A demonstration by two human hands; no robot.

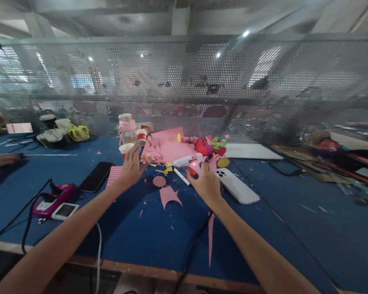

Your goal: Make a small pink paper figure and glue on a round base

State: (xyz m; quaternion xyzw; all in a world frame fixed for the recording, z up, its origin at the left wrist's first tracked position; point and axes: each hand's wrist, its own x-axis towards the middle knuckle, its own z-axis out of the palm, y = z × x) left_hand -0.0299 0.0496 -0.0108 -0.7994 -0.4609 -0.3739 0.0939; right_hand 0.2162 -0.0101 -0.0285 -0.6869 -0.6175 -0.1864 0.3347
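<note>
My right hand (206,181) is wrapped round the handle of a white glue gun (184,161), whose nozzle points left and whose small red light is on. My left hand (131,166) is raised near a white paper cup (128,148), its fingers apart and nothing visible in them. Between my hands, yellow scraps (167,167), a pink paper disc (159,181) and a cut pink piece (169,197) lie on the blue table (159,232). Behind them is a large pink sheet (167,143).
A black phone (96,177) and a purple power strip (53,200) lie left; a white phone (237,185) lies right. Behind stand a pink-topped bottle (127,128) and colourful craft pieces (208,146). Another person's hand (3,160) is at far left.
</note>
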